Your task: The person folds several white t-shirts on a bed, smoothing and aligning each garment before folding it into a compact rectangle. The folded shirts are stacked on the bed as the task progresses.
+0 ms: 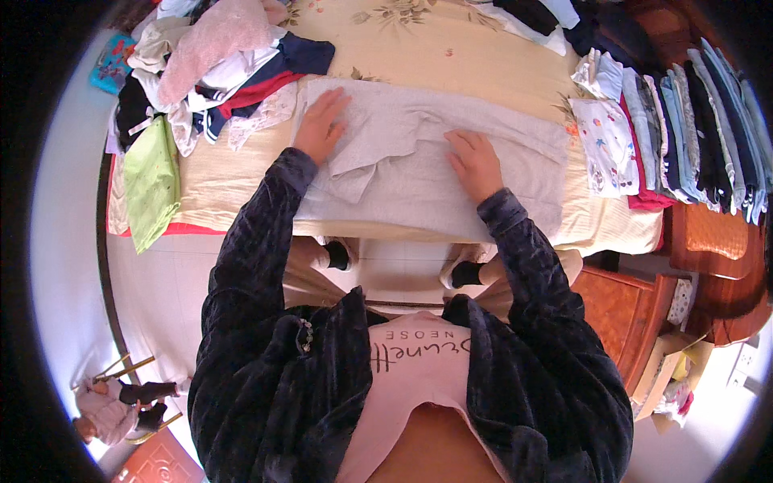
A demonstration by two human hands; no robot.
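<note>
A light grey cloth garment (513, 181) lies spread along the near edge of the bed, with one part folded over and wrinkled in its middle. My left hand (323, 125) rests palm down on its left end, fingers slightly apart. Flat on the right half of the garment lies my right hand (475, 164), its fingers pointing up and to the left. Neither hand grips the fabric. Between them a loose flap (377, 151) of the same cloth forms a ragged fold.
To the left is a heap of loose clothes (235, 66), with a lime green cloth (152, 184) hanging over the bed edge. Folded clothes (688, 133) stand in a row at right. A wooden cabinet (619, 314) and cardboard box (655, 368) are below. Another person (109, 404) sits at lower left.
</note>
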